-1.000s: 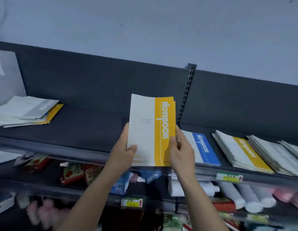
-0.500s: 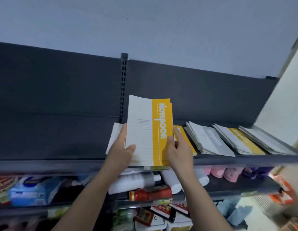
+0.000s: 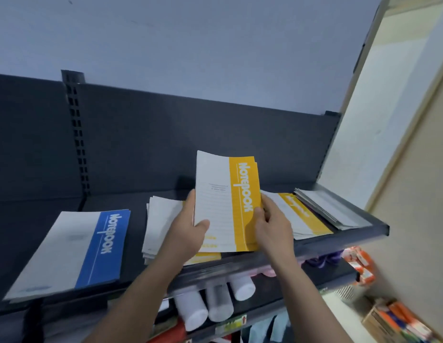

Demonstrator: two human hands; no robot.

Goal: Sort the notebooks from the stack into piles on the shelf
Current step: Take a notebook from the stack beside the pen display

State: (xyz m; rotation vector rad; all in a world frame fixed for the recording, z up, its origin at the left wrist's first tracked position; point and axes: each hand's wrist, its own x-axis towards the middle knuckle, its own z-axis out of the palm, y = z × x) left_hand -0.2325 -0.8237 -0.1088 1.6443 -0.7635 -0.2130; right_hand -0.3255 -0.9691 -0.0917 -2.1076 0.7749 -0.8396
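Dark shelf (image 3: 339, 240) bore piles: blue pile (image 3: 79, 246) left, yellow pile (image 3: 302, 216) and grey pile (image 3: 334, 209) right. I saw left hand (image 3: 190, 233) and right hand (image 3: 272, 226) gripping the stack (image 3: 228, 201) upright over its front edge.

The single camera rode on the person's head, close before the top shelf (image 3: 339, 245), looking forward and a little down. Its wide view was canted, so the shelf ran slantwise. The held notebooks (image 3: 215, 206) sat mid-frame between the left hand (image 3: 188, 233) and right hand (image 3: 273, 230), near the lens.
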